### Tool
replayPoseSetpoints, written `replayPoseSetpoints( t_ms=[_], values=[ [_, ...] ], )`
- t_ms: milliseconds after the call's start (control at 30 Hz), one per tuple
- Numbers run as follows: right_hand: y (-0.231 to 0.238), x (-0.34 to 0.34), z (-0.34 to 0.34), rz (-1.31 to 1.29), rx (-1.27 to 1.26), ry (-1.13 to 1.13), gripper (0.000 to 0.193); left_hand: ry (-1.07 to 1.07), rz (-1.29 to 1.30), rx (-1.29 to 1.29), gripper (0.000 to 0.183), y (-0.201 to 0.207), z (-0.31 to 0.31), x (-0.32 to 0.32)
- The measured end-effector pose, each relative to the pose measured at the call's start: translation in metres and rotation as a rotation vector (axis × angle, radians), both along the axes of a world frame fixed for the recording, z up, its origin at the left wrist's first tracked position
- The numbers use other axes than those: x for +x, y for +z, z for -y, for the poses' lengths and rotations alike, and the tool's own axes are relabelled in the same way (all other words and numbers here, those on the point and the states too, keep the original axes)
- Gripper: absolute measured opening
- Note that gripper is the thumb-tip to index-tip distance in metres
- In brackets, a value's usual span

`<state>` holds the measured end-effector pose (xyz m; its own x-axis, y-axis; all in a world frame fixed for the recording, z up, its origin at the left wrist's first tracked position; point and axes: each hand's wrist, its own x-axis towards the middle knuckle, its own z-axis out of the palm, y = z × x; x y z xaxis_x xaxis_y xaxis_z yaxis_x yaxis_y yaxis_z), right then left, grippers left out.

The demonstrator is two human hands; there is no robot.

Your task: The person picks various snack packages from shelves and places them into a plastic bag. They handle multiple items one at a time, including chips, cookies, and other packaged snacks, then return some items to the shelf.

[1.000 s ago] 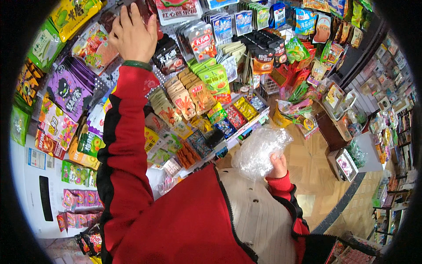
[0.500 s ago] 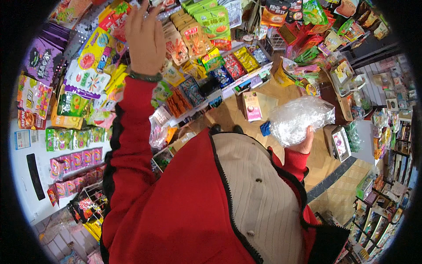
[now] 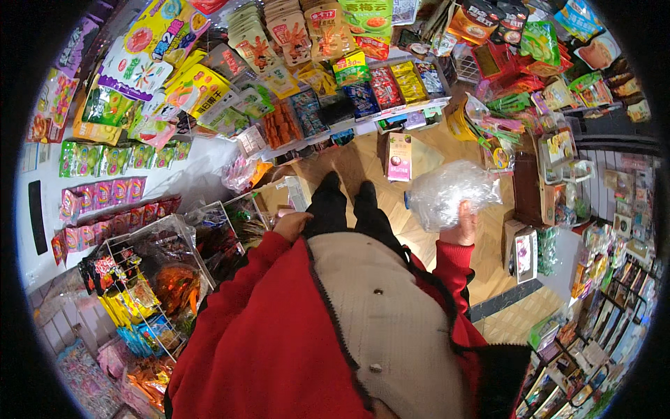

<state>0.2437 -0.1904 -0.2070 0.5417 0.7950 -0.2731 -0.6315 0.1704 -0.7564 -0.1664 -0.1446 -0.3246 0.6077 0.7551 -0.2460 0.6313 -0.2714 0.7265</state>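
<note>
My right hand point(image 3: 460, 225) grips a crumpled clear plastic bag point(image 3: 452, 190) from below and in front, out over the floor to the right of my body. What the bag holds, if anything, is hard to make out through the shiny film. Beside my left thigh hangs my left hand point(image 3: 292, 226), its fingers curled loosely together and nothing showing in them; the palm is hidden. A cardboard box point(image 3: 283, 197) stands just past it. Ahead, bagged snacks point(image 3: 265, 49) fill the display shelf, with small sachets point(image 3: 384, 87) in rows at its front edge.
A pink and white carton point(image 3: 399, 157) stands on the wood floor point(image 3: 356, 157) ahead. To my left, a wire rack point(image 3: 157, 279) holds packets, below strips of pink packets point(image 3: 115, 195) on a white panel. On the right are another box point(image 3: 523, 253) and crowded shelves point(image 3: 593, 335).
My left hand has come down from the snack bags ahead to beside my thigh, its spread fingers now curled. The plastic bag stays in my right hand. The view has shifted, showing my legs.
</note>
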Motion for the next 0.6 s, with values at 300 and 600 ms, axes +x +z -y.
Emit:
replayPoseSetpoints(
  t_ms=[300, 600],
  values=[
    [-0.034, -0.030, 0.018, 0.092, -0.067, 0.050, 0.034, 0.087, -0.105, -0.142, 0.023, -0.008, 0.020, 0.003],
    [-0.084, -0.087, 0.078, -0.014, -0.245, 0.159, 0.036, 0.179, -0.114, -0.220, 0.023, -0.045, 0.051, -0.017]
  ],
)
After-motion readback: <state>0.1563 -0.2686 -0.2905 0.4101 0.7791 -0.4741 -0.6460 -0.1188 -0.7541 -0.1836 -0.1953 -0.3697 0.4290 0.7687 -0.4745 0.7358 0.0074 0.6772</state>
